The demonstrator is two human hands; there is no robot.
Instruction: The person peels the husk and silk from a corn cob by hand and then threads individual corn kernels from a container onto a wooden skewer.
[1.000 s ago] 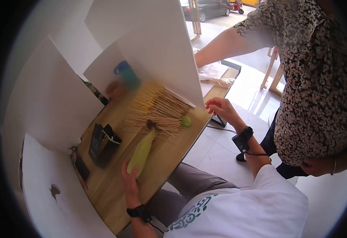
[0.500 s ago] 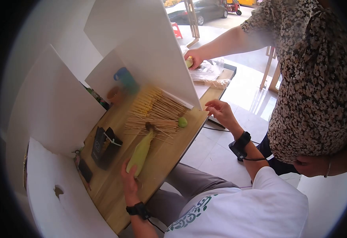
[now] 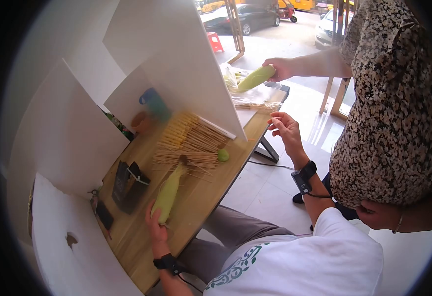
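Observation:
An ear of corn in its pale green husk (image 3: 167,194) lies on the wooden table, its brown silk end toward the sticks. My left hand (image 3: 157,224) is wrapped round the lower end of that corn. Past the table's right edge, my right hand (image 3: 284,126) is raised with bent fingers, and nothing can be made out in it. Many wooden sticks (image 3: 191,157) lie in a pile, with yellow pieces (image 3: 180,132) at their far ends. A small green object (image 3: 223,155) sits beside the sticks.
Another person's hand (image 3: 281,69) holds a second husked corn (image 3: 256,78) over plastic bags (image 3: 263,93). White panels (image 3: 176,64) stand around the table (image 3: 132,246). A black box (image 3: 127,186), a phone (image 3: 104,215), a blue cup (image 3: 155,103) and a brown pot (image 3: 140,122) are on it.
The other person has lifted a corn out into view above the bags. My right hand has moved slightly up and to the right. My left hand and its corn have shifted a little down and left.

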